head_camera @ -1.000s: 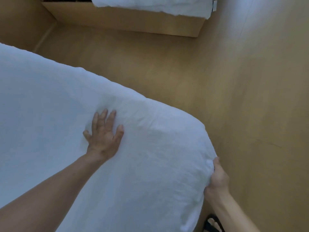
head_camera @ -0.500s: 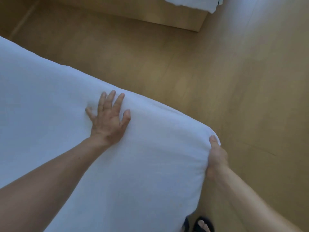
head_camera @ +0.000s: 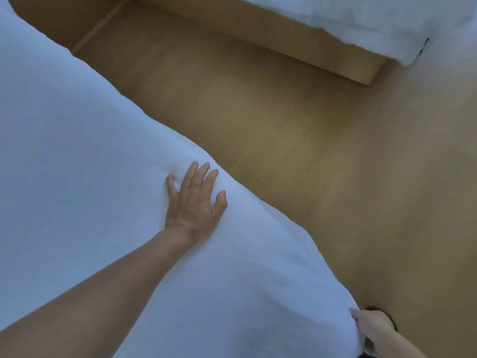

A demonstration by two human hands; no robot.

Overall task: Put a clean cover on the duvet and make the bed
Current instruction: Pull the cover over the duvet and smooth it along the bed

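A white covered duvet (head_camera: 90, 164) spreads over the bed and fills the left and lower part of the head view. My left hand (head_camera: 196, 202) lies flat on it close to its far edge, fingers straight and spread, pressing the cloth down. My right hand (head_camera: 371, 329) is at the duvet's near right corner by the bottom edge of the frame and grips the cloth there; its fingers are mostly hidden behind the fabric.
A wooden floor (head_camera: 335, 177) runs to the right of the bed. A second bed with white bedding (head_camera: 374, 21) on a wooden base (head_camera: 296, 40) stands at the top right. A dark sandal (head_camera: 387, 315) shows just behind my right hand.
My left hand has slid across the duvet toward its far edge, staying flat. My right hand has kept its hold on the corner and now sits lower in the frame.
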